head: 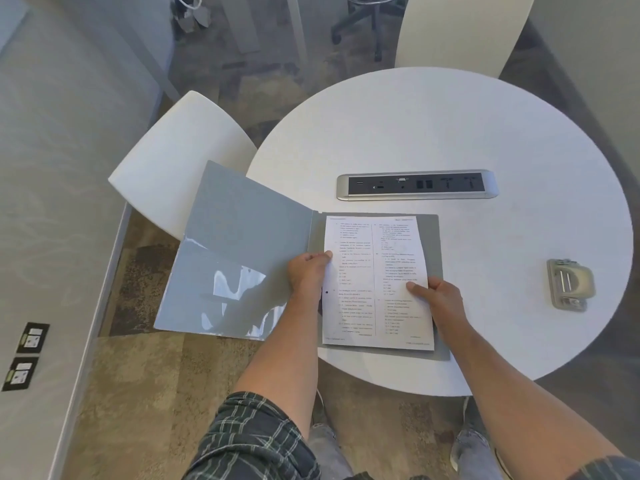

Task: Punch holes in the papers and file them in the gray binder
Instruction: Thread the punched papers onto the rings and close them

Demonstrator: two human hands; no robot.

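Observation:
The gray binder (242, 237) lies open at the left edge of the round white table (450, 133); its left cover hangs out past the table edge, and its right half rests flat on the table. A printed sheet of paper (377, 258) lies on the right half, with a punched hole visible near its left edge. My left hand (306, 275) grips the paper's left edge at mid-height. My right hand (440, 299) holds the paper's right edge, thumb on top. A metal hole punch (569, 284) sits on the table to the right, apart from both hands.
A silver power and data socket strip (417, 184) is set into the table behind the binder. A white chair (180, 168) stands to the left under the binder's cover, another chair (460, 29) at the far side. Floor sockets (26, 355) lie at the lower left.

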